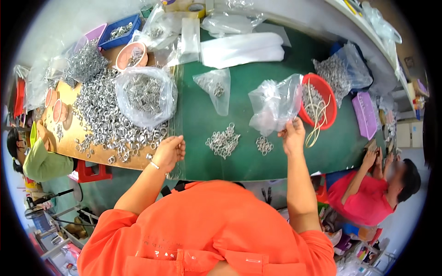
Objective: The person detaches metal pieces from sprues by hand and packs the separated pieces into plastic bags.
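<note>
My right hand (293,136) pinches the lower corner of a crumpled clear plastic bag (275,103). Below that bag, a small cluster of metal rings (264,145) lies on the green tabletop (248,168). My left hand (169,152) has its fingers curled together over the seam between the tan and green surfaces; whatever it may hold is hidden. A larger heap of linked metal rings (223,141) sits between my hands. Farther back is a flat clear bag (215,89) with a few metal pieces inside.
Loose metal rings (99,108) spread over the left side, beside an open plastic bag (172,87) full of metal parts. A red bowl (334,108) with pale cords stands right. Clear plastic sleeves (244,49) lie behind. Two people (363,195) sit at either side.
</note>
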Available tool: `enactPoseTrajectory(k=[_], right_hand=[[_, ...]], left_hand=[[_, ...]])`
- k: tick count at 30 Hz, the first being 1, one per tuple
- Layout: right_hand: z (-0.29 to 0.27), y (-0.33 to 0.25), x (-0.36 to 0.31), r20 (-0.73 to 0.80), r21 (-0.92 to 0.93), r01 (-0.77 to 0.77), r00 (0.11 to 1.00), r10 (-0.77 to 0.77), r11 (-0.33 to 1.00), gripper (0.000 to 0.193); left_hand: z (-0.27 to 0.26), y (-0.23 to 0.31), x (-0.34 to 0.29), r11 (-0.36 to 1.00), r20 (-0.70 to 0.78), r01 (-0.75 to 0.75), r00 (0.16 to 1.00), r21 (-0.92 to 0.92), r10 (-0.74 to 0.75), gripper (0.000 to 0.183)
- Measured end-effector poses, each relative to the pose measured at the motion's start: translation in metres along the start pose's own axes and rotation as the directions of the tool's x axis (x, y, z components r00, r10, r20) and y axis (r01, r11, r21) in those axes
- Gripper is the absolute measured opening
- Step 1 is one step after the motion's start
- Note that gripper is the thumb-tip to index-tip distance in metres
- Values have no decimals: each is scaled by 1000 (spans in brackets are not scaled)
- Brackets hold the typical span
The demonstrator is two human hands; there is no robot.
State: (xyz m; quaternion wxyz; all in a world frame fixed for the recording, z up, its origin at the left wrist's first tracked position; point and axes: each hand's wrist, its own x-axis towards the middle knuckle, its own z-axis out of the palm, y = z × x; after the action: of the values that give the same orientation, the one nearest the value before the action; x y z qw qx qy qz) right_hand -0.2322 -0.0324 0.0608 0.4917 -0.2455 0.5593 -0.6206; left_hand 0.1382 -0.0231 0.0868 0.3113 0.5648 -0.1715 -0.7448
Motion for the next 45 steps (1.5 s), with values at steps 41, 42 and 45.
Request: enactPoseTrajectory(k=[41, 42, 45], right_hand=[[85, -31, -98, 218, -57, 139, 968, -124, 989, 68], [98, -34, -102, 229, -45, 177, 960, -162, 983, 60], [85, -19, -106, 272, -487, 402, 913, -303, 775, 28]], left_hand=[[129, 113, 35, -493, 875, -839, -41, 232, 482, 27], [128, 88, 26, -458, 941, -878, -25, 141, 338, 29], [129, 46, 4, 14, 879, -936, 335, 351, 339, 41]])
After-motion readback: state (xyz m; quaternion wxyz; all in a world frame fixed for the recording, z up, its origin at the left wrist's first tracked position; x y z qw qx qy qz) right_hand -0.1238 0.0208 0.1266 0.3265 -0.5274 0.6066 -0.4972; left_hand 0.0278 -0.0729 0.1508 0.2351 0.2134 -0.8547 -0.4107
